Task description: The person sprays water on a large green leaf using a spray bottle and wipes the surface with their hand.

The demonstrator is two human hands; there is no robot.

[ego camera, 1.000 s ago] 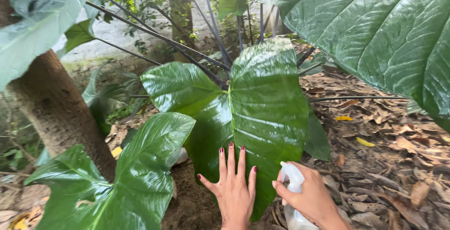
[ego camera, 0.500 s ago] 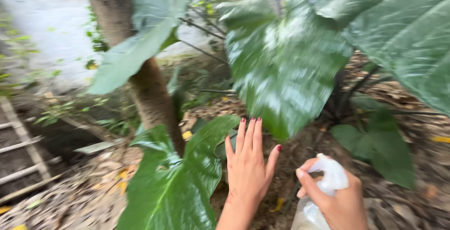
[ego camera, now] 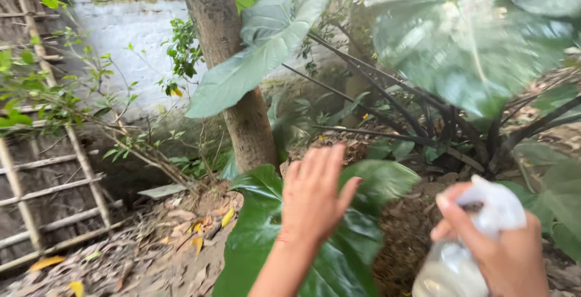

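Wrapped around the neck of a clear spray bottle [ego camera: 454, 267], the right hand [ego camera: 508, 254] at about five o'clock in the head view has its grip closed on the white trigger head [ego camera: 493, 203], a forefinger lying across the front of it; motion blurs the detail. Largest in sight is the broad pale leaf [ego camera: 478, 42] hanging at two o'clock, blurred, with dark stalks running down beneath it. Next comes the tree trunk [ego camera: 233, 73] at twelve o'clock, rough-barked, with a grey-green leaf [ego camera: 254, 55] crossing in front of it, and a whitewashed wall [ego camera: 121, 42] behind. A bamboo ladder [ego camera: 42, 182] leans at nine o'clock. Below centre, at six o'clock, spreads a glossy dark green leaf [ego camera: 272, 236], wet-looking. Over it the left hand [ego camera: 315, 197] hangs with its grip open, fingers together and stretched flat, holding nothing; whether it touches the leaf I cannot tell. Dry fallen leaves [ego camera: 181, 230] litter the ground at seven o'clock. The bottle looks light, part-filled with liquid, thin-walled plastic that would give under a squeeze and may be slick when wet; the neck under the trigger seems the firm place to hold. The glossy leaf looks soft, floppy and easy to tear, best supported flat from below.
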